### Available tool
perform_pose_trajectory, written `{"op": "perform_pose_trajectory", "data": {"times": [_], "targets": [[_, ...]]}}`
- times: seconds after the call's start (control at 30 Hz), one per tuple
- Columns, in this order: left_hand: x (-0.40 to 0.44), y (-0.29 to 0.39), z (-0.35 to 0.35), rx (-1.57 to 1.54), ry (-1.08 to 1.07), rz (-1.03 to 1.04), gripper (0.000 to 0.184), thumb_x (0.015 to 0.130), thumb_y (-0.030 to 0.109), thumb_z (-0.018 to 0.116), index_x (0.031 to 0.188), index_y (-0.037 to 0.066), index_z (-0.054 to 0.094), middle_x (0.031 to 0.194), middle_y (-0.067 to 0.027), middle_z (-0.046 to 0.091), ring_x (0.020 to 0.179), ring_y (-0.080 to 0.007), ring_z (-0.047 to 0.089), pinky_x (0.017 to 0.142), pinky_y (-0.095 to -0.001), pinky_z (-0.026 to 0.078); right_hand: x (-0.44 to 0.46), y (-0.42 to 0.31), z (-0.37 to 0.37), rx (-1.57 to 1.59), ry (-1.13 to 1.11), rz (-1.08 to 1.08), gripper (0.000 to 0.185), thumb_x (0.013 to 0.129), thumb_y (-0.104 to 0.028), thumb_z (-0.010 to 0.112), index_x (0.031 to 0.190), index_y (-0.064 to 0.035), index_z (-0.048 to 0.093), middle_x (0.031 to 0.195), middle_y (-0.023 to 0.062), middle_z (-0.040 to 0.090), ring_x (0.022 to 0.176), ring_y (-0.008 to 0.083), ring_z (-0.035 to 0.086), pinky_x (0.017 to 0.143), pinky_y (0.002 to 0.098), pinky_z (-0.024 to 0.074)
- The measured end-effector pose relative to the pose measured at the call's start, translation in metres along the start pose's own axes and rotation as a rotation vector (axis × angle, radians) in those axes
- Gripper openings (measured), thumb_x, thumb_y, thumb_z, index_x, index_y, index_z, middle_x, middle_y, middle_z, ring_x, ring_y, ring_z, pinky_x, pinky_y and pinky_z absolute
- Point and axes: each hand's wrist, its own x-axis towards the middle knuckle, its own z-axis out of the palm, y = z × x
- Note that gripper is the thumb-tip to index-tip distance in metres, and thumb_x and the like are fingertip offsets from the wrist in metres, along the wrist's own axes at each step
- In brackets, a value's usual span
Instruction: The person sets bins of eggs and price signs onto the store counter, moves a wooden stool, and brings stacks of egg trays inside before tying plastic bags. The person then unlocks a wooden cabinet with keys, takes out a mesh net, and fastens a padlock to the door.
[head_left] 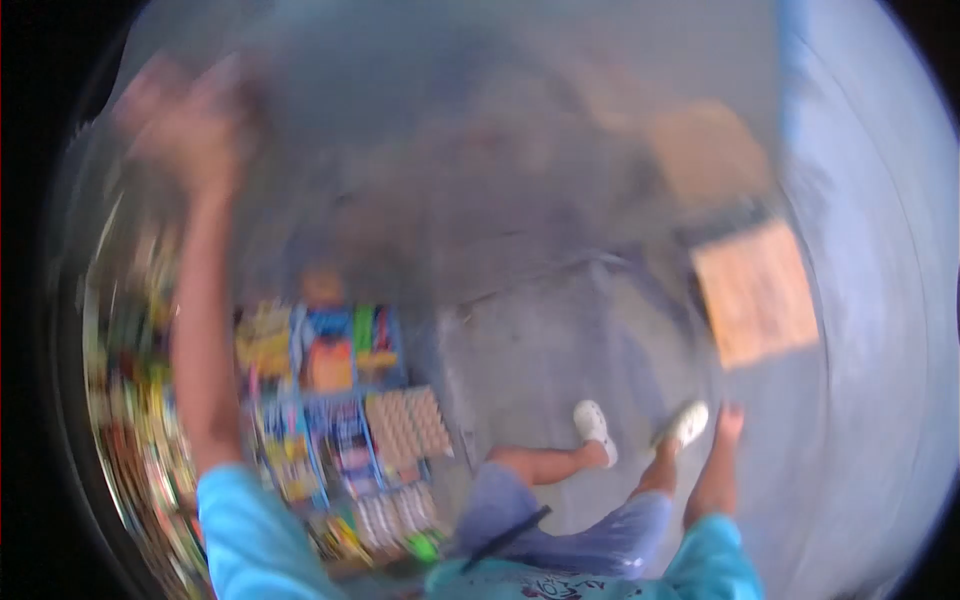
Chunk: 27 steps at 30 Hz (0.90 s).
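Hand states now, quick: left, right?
Left hand: upper left of view, too blurred to tell open, closed or holding.
Right hand: low on the right, small and blurred; cannot tell.

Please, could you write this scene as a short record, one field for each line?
Left hand: left hand raised, upper left; too blurred to tell its grip
Right hand: right hand low, below the cardboard box in the picture; finger pose unclear
Lower left: blue crates with colourful goods; beige bumpy tray beside them
Feet: white clogs on grey floor
Image quality: blurred, especially the upper part
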Motion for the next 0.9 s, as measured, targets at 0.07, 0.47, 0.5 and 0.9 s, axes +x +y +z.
{"op": "perform_pose_trajectory", "data": {"times": [0.07,0.47,0.5,0.9], "targets": [[-0.010,0.047,-0.045,-0.309,-0.019,-0.190,0.078,0.086,0.043,0.057,0.142,-0.007,0.035,0.153,-0.0309,0.018,0.143,-0.0421,0.017,0.116,-0.0515,0.012,-0.063,0.005,-0.025,-0.161,-0.111,-0.119,0.050,0.089,-0.036,0.060,0.119,0.0037,0.060,0.121,0.0225,0.062,0.113,0.0375,0.058,0.099,0.0463,0.0444],[-0.662,0.269,-0.571,-0.160,-1.848,-2.290,0.053,0.087,0.042,0.056,0.123,0.003,0.060,0.126,-0.0188,0.061,0.118,-0.0307,0.058,0.097,-0.0430,0.046,-0.178,-0.088,-0.158,-0.523,-0.753,0.037,0.025,0.092,-0.026,0.053,0.093,-0.0039,0.065,0.079,0.0119,0.062,0.065,0.0223,0.058,0.057,0.0372,0.0473],[-0.667,0.280,-0.635,0.245,-1.670,-2.436,0.043,0.087,0.036,0.055,0.112,0.004,0.069,0.120,-0.0200,0.064,0.114,-0.0315,0.061,0.096,-0.0437,0.047,-0.185,-0.117,-0.149,-0.570,-0.779,0.030,0.026,0.092,-0.027,0.053,0.095,-0.0040,0.065,0.080,0.0121,0.062,0.067,0.0231,0.059,0.059,0.0380,0.0472],[-0.663,0.345,-0.647,-1.180,-1.493,-2.743,0.035,0.088,0.027,0.058,0.120,0.019,0.066,0.116,-0.0160,0.064,0.103,-0.0342,0.063,0.090,-0.0449,0.051,-0.322,-0.422,0.042,-1.403,-0.867,-0.827,0.038,0.093,-0.037,0.054,0.113,-0.0055,0.059,0.098,0.0146,0.062,0.091,0.0336,0.059,0.084,0.0475,0.0462]]}}
